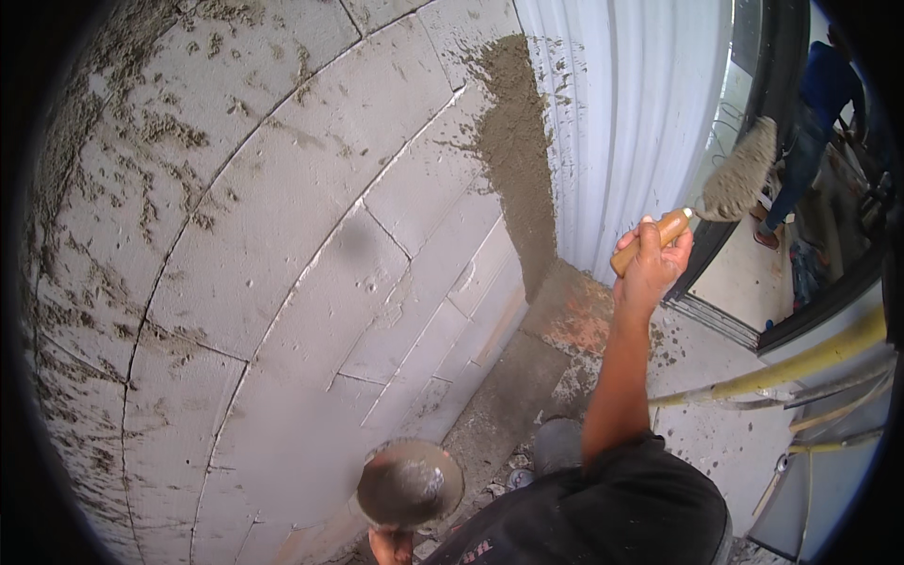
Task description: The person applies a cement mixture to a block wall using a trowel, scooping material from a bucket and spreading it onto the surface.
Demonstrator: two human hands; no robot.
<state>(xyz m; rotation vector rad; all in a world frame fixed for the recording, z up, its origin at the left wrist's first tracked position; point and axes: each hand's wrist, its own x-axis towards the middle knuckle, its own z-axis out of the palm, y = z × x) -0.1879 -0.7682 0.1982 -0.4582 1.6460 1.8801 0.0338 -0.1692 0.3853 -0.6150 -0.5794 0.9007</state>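
Note:
My right hand is raised and closed around the wooden handle of a trowel. Grey mortar coats the trowel blade, which points up and to the right, apart from the wall. Low in the view, my left hand grips a round bowl at its lower edge; most of its fingers are hidden under it. Wet mortar lies inside the bowl. A band of wet mortar runs down the corner where the block wall meets a white ribbed panel.
Dried splashes mark the wall's left part. A dark-framed opening stands at the right, with a person in blue beyond it. A yellow pole and several lengths of material lean at the lower right. Mortar spatters the floor.

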